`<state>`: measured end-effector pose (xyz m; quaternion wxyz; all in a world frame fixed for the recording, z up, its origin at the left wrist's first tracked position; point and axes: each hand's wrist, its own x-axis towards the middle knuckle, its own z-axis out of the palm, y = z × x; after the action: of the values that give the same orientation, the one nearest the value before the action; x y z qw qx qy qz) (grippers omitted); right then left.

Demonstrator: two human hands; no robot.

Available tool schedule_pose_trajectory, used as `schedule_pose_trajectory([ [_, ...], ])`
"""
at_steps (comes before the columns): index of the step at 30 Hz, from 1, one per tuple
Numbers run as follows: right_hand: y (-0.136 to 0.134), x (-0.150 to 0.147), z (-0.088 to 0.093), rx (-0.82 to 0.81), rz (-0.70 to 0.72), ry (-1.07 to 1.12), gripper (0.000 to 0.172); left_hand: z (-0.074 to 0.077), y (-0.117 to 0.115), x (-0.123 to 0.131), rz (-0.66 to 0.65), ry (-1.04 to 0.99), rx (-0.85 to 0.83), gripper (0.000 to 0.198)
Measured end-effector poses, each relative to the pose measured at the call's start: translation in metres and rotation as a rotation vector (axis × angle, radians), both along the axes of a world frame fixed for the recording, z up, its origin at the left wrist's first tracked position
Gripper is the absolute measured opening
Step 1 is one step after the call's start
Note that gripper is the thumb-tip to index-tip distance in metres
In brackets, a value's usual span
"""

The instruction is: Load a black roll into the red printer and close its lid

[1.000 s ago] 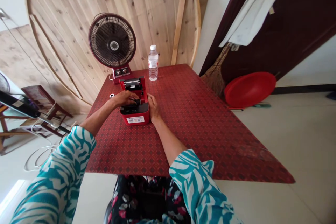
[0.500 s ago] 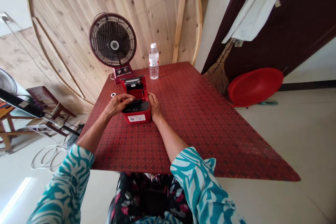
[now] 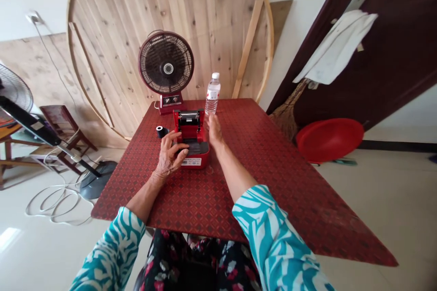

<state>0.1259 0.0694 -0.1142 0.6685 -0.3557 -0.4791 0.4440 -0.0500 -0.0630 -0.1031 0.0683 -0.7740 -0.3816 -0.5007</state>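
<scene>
Left hand [image 3: 170,154]: fingers spread apart, reaching over the left side of the printer [image 3: 199,148].
Right hand [image 3: 215,132]: turned on edge beside the printer's right side, fingers pointing away from the person; whether they grip anything cannot be told.
Printer: red, lid [image 3: 189,119] raised, white label [image 3: 193,162] in front, standing on the table [image 3: 266,182].
Black roll [image 3: 161,132]: near the printer's left side.
</scene>
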Motion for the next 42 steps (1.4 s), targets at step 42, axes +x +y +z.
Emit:
schedule_pose_trajectory([
  [42, -0.066, 0.002, -0.040, -0.102, -0.075, -0.048, 0.071, -0.004, 0.011, -0.020, -0.164, -0.992, -0.787, 0.037],
])
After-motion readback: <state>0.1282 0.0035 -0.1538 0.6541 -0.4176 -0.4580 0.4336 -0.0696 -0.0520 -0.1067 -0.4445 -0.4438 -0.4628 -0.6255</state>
